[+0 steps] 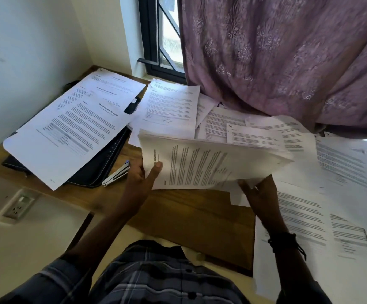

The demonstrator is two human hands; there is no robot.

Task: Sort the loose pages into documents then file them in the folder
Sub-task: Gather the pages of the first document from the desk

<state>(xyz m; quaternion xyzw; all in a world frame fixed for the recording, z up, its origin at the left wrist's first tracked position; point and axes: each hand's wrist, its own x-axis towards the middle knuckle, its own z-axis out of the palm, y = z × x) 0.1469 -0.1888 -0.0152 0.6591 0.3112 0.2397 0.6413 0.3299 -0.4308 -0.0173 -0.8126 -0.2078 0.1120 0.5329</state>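
Observation:
A thick stack of printed pages is held above the wooden desk, turned sideways. My left hand grips its left end, thumb on the top sheet. My right hand holds its lower right corner from beneath, thumb on the top sheet. A black zip folder lies at the left, mostly covered by several overlapping printed pages. More loose pages are spread along the back, and further sheets cover the desk's right side.
A blue and silver stapler lies on the desk beside the folder's near corner. A purple curtain hangs over the back right pages. A wall socket sits low at the left, below the desk edge.

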